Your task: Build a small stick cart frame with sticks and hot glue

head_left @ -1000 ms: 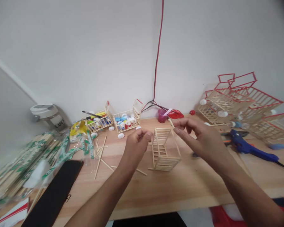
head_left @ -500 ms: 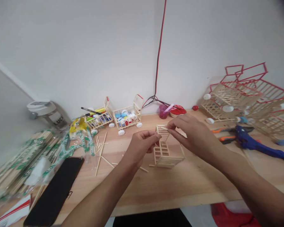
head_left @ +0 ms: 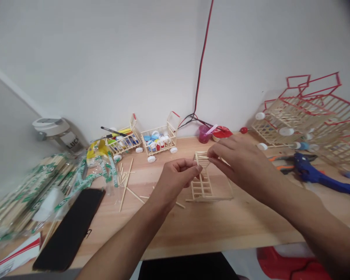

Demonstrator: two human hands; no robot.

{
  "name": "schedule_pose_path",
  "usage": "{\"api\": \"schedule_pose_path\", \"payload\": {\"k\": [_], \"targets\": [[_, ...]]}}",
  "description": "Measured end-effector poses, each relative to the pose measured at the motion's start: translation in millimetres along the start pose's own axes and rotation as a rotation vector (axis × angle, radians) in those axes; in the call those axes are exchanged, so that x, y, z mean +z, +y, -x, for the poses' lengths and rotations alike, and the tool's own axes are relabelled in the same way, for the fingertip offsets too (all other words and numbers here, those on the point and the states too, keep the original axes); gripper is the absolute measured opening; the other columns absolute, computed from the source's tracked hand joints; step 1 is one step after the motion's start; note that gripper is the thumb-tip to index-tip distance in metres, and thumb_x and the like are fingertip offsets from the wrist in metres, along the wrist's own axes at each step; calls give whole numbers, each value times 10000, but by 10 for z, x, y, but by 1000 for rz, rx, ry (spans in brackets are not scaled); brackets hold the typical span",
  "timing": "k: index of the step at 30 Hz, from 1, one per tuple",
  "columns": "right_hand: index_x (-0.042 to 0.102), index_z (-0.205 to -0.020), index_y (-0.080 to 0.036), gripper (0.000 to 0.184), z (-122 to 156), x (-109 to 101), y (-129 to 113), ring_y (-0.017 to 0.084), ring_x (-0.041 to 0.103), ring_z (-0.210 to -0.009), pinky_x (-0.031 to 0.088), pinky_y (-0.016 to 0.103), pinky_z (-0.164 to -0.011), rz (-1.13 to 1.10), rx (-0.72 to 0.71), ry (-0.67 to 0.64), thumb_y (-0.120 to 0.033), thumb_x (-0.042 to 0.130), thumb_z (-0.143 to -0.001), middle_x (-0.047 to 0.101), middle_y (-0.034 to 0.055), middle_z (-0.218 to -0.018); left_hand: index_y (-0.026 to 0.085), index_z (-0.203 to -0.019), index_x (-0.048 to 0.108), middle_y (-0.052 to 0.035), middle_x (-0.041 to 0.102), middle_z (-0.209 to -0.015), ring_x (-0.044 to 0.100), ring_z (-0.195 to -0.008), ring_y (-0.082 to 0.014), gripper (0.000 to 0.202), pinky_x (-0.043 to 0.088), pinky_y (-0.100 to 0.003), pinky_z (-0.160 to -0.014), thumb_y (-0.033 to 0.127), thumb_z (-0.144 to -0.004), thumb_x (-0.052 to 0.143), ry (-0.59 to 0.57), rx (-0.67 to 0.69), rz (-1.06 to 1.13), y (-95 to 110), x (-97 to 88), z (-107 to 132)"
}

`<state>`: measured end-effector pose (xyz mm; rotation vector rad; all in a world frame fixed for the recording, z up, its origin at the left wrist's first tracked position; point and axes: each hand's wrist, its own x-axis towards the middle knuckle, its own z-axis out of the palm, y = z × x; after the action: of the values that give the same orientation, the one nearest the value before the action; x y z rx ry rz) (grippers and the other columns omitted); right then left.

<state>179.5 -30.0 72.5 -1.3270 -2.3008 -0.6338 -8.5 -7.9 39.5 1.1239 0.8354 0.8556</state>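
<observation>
Two bare hands, left (head_left: 175, 181) and right (head_left: 240, 161), pinch a slatted wooden-stick frame (head_left: 202, 186).

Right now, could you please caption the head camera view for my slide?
Left hand and right hand at a wooden-stick frame on a workbench.

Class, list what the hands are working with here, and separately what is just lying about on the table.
Working with:
left hand
right hand
wooden stick frame

Lying about:
glue gun
red-edged stick baskets
bottle-cap carts
loose sticks
pink cup
stick packets
</observation>
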Motion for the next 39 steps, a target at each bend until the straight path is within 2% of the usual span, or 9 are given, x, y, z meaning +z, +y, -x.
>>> {"api": "schedule_pose_path", "payload": {"k": [12,39], "targets": [[617,-786,-194,238,-11,-19,-3,215,492,-729,283,342,-662,40,-7,-66,-250,488,-979,616,55,-762,126,-732,673,4,601,-618,351,-499,-43,274,212,-216,-495,370,-685,788,1,9,-9,-10,1,13],[593,-782,-195,151,4,-20,-27,218,509,-742,259,332,-677,113,1,-85,-204,587,-933,612,29,-774,114,-771,671,-4,629,-637,374,-509,-42,284,230,-205,-496,366,-703,786,-20,5,-22,-25,-5,31]]}}
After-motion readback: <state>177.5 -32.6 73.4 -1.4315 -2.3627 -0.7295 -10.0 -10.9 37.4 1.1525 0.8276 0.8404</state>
